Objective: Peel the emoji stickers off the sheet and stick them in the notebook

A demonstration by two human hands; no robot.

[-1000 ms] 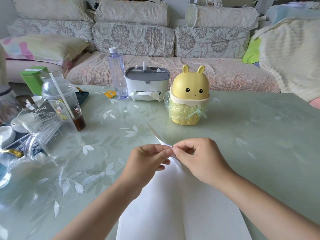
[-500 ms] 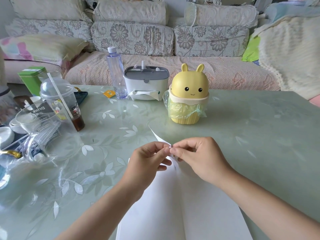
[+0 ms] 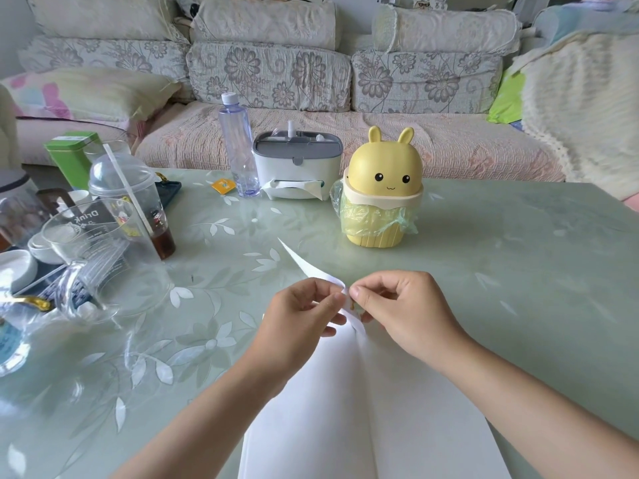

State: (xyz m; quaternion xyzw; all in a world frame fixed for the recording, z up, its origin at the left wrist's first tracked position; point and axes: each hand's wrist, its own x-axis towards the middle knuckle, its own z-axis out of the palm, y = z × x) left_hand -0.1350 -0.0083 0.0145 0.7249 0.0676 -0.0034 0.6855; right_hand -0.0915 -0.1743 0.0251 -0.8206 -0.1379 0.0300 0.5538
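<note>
An open white notebook (image 3: 373, 409) lies on the table near its front edge, its pages blank. Above its far end I hold a white sticker sheet (image 3: 307, 264), bent and seen edge-on, one corner pointing up and away. My left hand (image 3: 297, 323) pinches the sheet between thumb and fingers. My right hand (image 3: 397, 305) pinches at the sheet's bent edge with thumb and forefinger, right beside the left fingertips. A small yellow spot, perhaps a sticker (image 3: 351, 307), shows between the hands. The printed face of the sheet is hidden.
A yellow bunny-shaped bin (image 3: 380, 188) with a green liner stands beyond the hands. A tissue box (image 3: 297, 164) and a clear bottle (image 3: 238, 146) sit further back. Plastic cups (image 3: 128, 202), a glass jug (image 3: 100, 257) and dishes crowd the left. A sofa runs behind the green table (image 3: 518, 254).
My hands stay close together at the sheet. The sheet's bent edge has curled over more between the fingertips, and my right thumb and forefinger have shifted slightly along it.
</note>
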